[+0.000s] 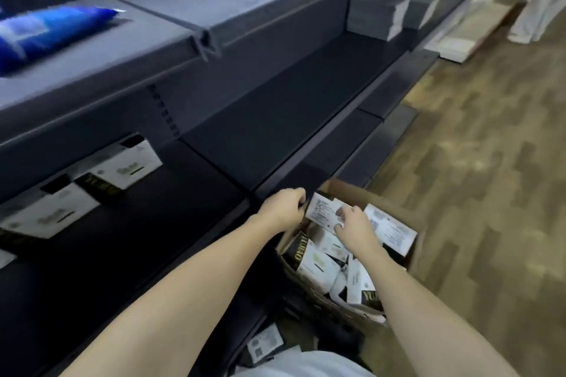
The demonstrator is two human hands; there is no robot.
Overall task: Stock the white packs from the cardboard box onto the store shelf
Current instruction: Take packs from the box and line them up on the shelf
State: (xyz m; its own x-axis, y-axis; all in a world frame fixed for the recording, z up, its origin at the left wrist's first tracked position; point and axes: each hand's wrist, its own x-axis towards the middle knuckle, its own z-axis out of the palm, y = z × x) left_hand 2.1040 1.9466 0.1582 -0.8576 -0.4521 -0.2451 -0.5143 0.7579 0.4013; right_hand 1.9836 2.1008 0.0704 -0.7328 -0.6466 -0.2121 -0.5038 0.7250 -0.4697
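While both bare arms reach down from the bottom of the view, the left hand [283, 204] and the right hand [353, 225] meet over an open cardboard box [413, 257] that stands on the wooden floor just beside the store shelf [275, 119]. Between them they hold one white pack [323, 211], raised at the box's far end: the left hand's fingers curl round its left edge, and the right hand's fingertips pinch its right side across the printed face. More white packs [315, 263] lie jumbled in the box, some showing a black band with gold lettering. Three similar packs [122, 167] already sit on the left part of the dark shelf; the stretch straight ahead is bare.

Each pack looks like a flat, rectangular carton, probably light and fairly stiff, with a smooth printed surface that could slip under a loose grip. Holding it by two opposite short edges, as now, seems the secure choice, and should let it slide flat onto the shelf.
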